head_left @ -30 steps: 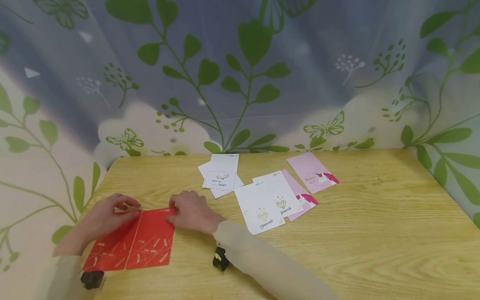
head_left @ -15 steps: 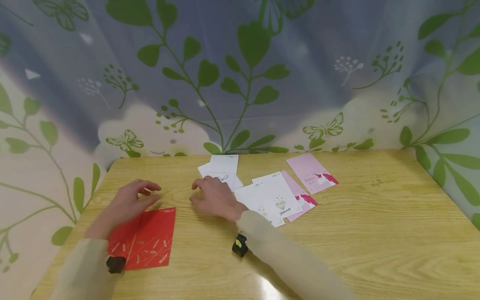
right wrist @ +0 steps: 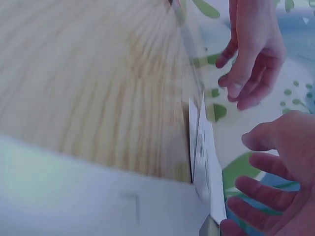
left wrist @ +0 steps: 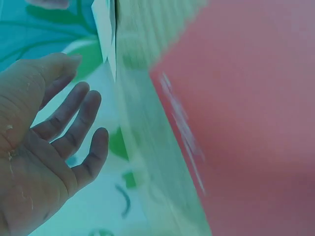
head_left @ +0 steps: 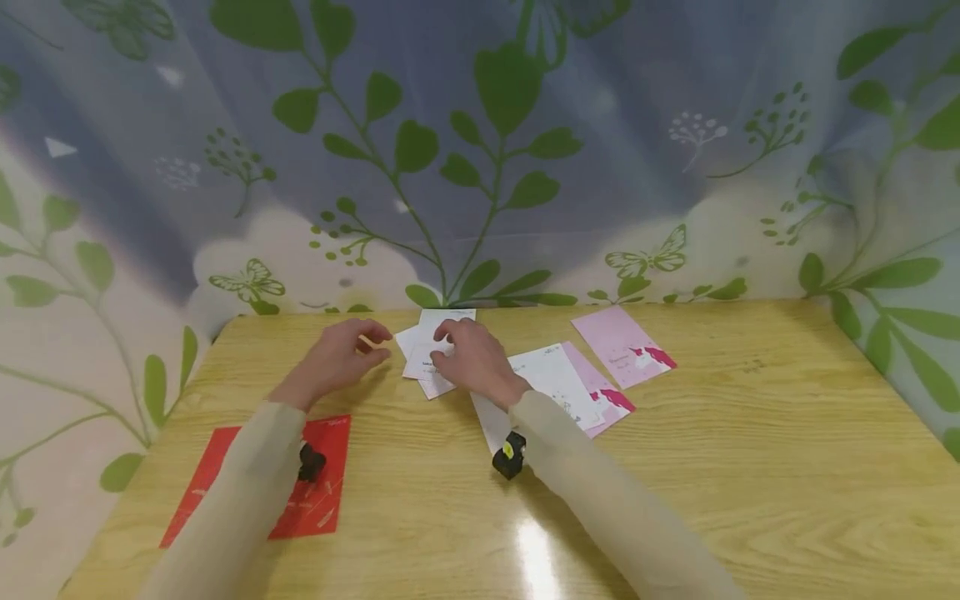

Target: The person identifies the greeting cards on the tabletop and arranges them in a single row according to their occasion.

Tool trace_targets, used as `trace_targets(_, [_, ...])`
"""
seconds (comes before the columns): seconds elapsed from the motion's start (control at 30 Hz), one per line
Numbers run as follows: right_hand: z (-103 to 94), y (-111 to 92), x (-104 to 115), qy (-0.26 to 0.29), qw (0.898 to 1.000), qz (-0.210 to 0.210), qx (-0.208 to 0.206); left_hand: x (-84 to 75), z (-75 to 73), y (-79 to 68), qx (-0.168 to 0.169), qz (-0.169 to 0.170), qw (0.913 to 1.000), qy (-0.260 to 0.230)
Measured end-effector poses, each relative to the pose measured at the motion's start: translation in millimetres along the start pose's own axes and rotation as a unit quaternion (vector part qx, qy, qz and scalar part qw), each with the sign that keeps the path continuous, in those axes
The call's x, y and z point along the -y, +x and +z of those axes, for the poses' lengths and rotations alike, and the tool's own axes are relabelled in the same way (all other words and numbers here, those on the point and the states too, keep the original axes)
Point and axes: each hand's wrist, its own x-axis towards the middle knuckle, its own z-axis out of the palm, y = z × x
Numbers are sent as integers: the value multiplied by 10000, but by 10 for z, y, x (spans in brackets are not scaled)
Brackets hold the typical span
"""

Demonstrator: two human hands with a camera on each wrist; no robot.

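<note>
My left hand [head_left: 337, 360] hovers left of a small pile of white cards [head_left: 448, 323], its fingers loosely bent and holding nothing. From the right, my right hand [head_left: 480, 360] reaches over the same pile and hides part of it. In the right wrist view its fingers are spread beside the white cards [right wrist: 204, 147], with no card held. Two red cards [head_left: 327, 508] lie side by side under my left forearm, partly covered by it. The left wrist view shows my left hand [left wrist: 54, 123] with relaxed fingers and a blurred red card [left wrist: 246, 113] close to the camera.
White cards with diamond prints [head_left: 555, 383] overlap a pink unicorn card [head_left: 613, 404] right of my right hand. Another pink card [head_left: 622, 346] lies behind them. A patterned curtain [head_left: 600, 167] hangs along the far edge of the wooden table [head_left: 750, 467].
Both hands have left the red cards, which now lie flat side by side. They have moved right and away from the body, to either side of the small white pile.
</note>
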Motion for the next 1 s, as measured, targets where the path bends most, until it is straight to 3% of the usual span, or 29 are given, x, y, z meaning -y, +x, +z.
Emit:
trace_targets(0.17, [-41, 52, -93, -204, 9996, 212, 18, -140, 101, 174, 616, 3, 9981, -15])
trace_targets(0.37, [-106, 88, -184, -373, 9988, 310, 95, -218, 131, 154, 1121, 61, 9933, 292])
trace_targets(0.47, [-133, 115, -235, -599, 9972, 365, 257, -228, 110, 133, 1352, -78, 9904, 264])
trace_targets(0.7, [-148, 172, -304, -815, 9908, 688, 829, -217, 85, 211, 1346, -327, 9901, 209])
trace_targets(0.87, [-145, 214, -320, -919, 9871, 731, 1085, -204, 79, 272, 1730, -586, 9821, 469])
trace_targets(1.0, [-157, 223, -317, -961, 9856, 740, 1177, -191, 75, 297, 1906, -766, 9779, 382])
